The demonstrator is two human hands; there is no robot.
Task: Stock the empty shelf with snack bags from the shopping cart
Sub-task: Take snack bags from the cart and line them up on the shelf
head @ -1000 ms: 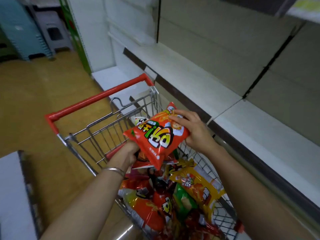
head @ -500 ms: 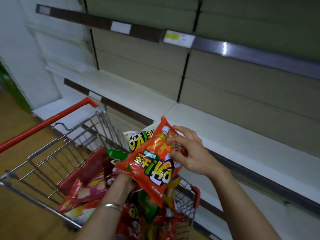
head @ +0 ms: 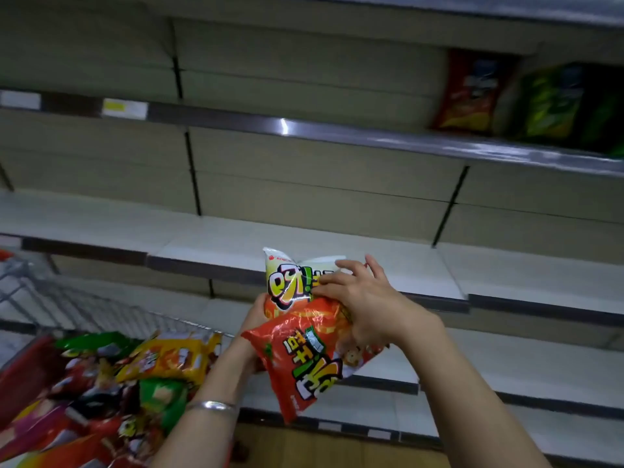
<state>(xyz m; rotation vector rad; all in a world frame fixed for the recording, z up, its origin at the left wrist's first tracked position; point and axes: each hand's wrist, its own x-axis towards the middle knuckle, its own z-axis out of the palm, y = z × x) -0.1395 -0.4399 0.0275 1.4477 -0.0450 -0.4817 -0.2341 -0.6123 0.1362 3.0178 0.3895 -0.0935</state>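
The right hand (head: 364, 305) lies over the top of two snack bags held in front of the white shelf (head: 337, 246): its fingers curl down onto the red bag (head: 304, 359) and the pale bag (head: 290, 282) behind it, pinching both together. The left hand (head: 256, 315) comes up from below and grips the same pair from the far side, mostly hidden by the red bag; a silver bangle (head: 212, 406) sits on that wrist. Both bags hang in the air just before the shelf's front edge, not touching it, the red one tilted with a corner pointing down. At lower left the cart (head: 67, 305) is heaped with more bags (head: 111, 383), red, yellow and green. On the upper shelf, at its right end, stand a red pack (head: 467, 92) and a green pack (head: 550, 103), both blurred.
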